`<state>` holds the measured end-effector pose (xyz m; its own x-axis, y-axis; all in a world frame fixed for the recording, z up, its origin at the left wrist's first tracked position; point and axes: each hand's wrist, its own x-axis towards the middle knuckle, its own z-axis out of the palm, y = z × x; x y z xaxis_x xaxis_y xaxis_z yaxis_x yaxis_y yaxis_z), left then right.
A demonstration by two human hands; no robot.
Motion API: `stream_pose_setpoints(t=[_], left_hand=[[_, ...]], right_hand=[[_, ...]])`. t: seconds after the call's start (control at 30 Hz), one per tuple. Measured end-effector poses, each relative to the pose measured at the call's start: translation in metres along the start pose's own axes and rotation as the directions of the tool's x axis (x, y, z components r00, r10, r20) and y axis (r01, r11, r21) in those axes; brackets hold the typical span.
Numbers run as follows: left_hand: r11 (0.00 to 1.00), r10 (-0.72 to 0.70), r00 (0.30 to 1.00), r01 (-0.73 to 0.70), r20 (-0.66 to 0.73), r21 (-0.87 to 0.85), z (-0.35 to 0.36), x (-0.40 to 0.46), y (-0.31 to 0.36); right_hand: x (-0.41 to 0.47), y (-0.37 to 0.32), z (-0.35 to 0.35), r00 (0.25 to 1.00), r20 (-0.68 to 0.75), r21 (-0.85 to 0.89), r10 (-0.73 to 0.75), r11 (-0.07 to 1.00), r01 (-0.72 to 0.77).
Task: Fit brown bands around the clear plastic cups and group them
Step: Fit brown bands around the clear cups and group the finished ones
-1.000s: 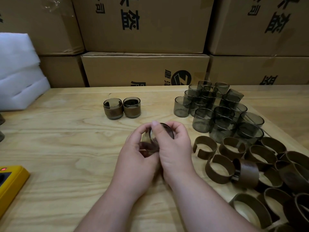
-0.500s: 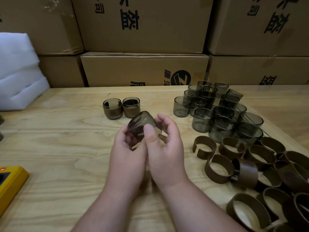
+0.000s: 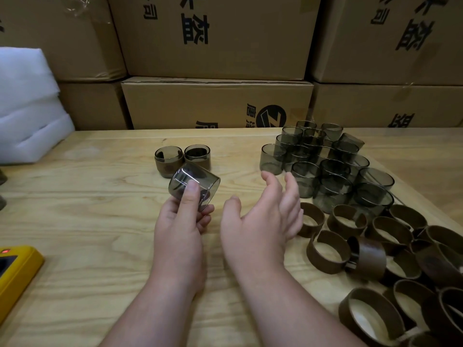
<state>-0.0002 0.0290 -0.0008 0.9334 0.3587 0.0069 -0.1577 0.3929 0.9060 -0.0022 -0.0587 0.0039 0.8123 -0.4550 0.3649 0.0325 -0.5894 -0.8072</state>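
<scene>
Two banded cups (image 3: 183, 160) already grouped at frame centre, upright, touching. Left hand (image 3: 179, 226) gripping a smoky clear cup (image 3: 194, 184), tilted, held off the tabletop (image 3: 87, 221) just in front of that pair; band on it not discernible under the fingers. Right hand (image 3: 263, 219) open, fingers relaxed, holding nothing, beside loose brown bands (image 3: 375, 244) at lower right. Risks: slick tilted cup slipping from the grip; knocking the pair on set-down; sleeve-less forearm brushing unbanded cups (image 3: 325, 166) at right.
</scene>
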Motion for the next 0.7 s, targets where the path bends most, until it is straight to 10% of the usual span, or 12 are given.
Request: stream_pose_setpoints(t=[0.7], left_hand=[[1.000, -0.018, 1.000, 0.018, -0.005, 0.013, -0.0012, 0.0005, -0.0010]], right_hand=[[0.0051, 0.0040, 0.0017, 0.989, 0.072, -0.050, 0.126, 0.991, -0.122]])
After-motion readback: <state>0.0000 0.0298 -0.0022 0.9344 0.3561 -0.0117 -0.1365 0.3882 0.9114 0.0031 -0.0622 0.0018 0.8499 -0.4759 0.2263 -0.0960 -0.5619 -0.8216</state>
